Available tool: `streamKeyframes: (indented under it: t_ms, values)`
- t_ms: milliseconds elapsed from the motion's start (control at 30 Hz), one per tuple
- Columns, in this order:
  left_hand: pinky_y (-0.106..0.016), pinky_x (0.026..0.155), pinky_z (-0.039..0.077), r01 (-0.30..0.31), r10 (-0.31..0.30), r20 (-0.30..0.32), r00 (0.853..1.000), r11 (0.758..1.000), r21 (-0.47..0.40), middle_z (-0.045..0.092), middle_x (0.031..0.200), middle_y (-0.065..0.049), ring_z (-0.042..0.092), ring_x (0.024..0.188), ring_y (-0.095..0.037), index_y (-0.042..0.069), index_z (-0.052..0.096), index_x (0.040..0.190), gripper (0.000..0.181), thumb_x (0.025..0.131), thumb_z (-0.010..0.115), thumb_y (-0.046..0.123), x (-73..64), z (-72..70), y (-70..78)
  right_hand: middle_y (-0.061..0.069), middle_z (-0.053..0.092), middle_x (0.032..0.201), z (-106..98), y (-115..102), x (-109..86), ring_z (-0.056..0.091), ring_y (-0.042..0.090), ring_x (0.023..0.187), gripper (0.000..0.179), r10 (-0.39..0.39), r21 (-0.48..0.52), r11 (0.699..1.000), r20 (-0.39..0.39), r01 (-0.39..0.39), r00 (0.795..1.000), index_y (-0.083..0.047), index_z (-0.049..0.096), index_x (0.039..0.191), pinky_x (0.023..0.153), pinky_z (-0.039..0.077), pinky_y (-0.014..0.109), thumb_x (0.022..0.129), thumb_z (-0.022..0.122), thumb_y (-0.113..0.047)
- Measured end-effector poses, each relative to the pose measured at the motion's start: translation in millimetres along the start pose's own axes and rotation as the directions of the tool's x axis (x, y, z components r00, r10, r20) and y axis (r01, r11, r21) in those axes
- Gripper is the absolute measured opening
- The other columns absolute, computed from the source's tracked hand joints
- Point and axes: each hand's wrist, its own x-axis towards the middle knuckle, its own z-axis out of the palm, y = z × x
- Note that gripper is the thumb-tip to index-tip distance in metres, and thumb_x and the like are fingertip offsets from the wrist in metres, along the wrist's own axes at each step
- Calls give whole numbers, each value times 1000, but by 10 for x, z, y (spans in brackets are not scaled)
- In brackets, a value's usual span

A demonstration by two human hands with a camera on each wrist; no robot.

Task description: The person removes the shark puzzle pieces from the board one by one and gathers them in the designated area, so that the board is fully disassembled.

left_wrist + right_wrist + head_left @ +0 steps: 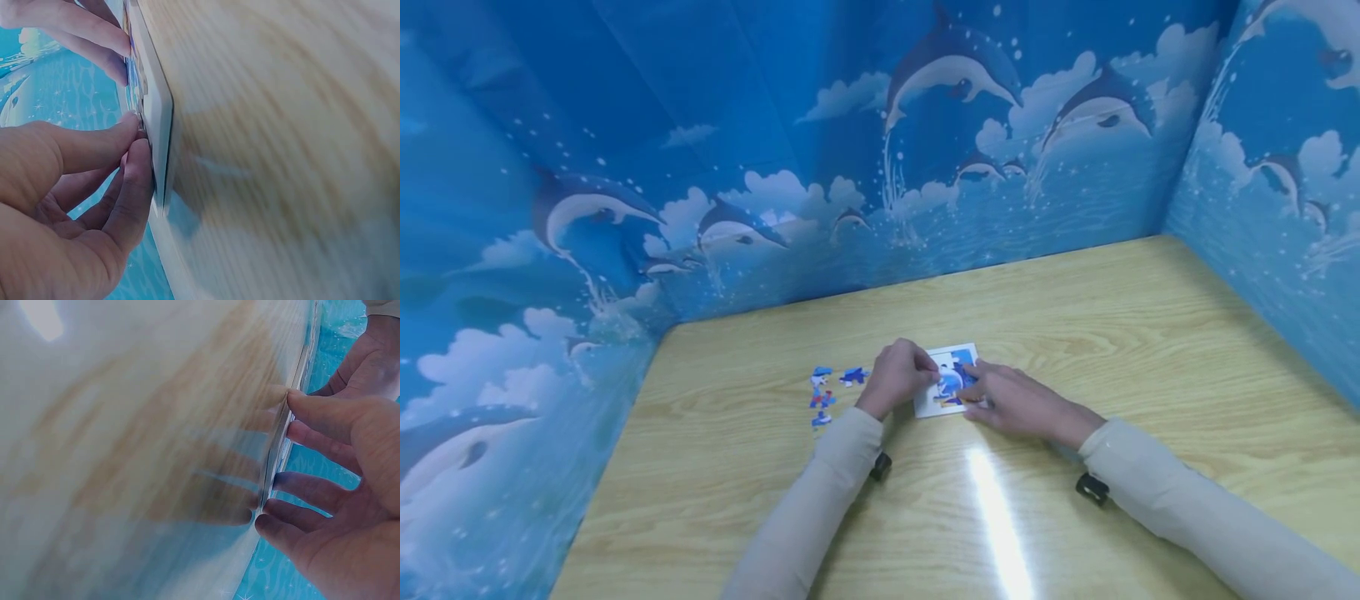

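Observation:
A small jigsaw puzzle board (pixel 927 408) with a white frame lies on the table, partly filled with blue and white pieces. My left hand (pixel 897 379) is at the board's left side, thumb and forefinger pinching a small puzzle piece against its surface. The left wrist view shows this left hand (pixel 81 181) closely, but the fingertips hide most of the piece. From the right, my right hand (pixel 1018 400) rests on the board with its fingers spread. In the right wrist view the thumb and fingers of this hand (pixel 350 469) touch the board's edge.
Several loose puzzle pieces (pixel 822 400) lie left of the board, with a dark blue one (pixel 853 377) nearer the left hand. The wood-grain table (pixel 737 500) meets a dolphin-printed backdrop (pixel 820 150) at the back and both sides.

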Motion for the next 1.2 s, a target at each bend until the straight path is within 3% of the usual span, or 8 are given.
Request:
streamKeyframes:
  t_ms: [767, 1200]
  values:
    - [-29, 75, 55, -44, 43, -39, 998, 998, -40, 71, 82, 5, 64, 78, -11, 18, 78, 87, 4, 86, 82, 16, -6, -1, -21, 28, 45, 147, 6, 14, 1, 35, 51, 140, 32, -16, 3, 1000, -8, 16, 1000, -2, 71, 120, 111, 31, 60, 93, 74, -19]
    - [-30, 69, 53, -56, 50, -44, 998, 988, -142, 69, 77, 2, 63, 74, -16, 11, 78, 88, 4, 85, 80, 10, -21, -60, -58, 29, 46, 146, 11, 17, -1, 35, 52, 139, 31, -30, 12, 999, -15, 30, 999, -1, 71, 119, 111, 32, 62, 93, 74, -19]
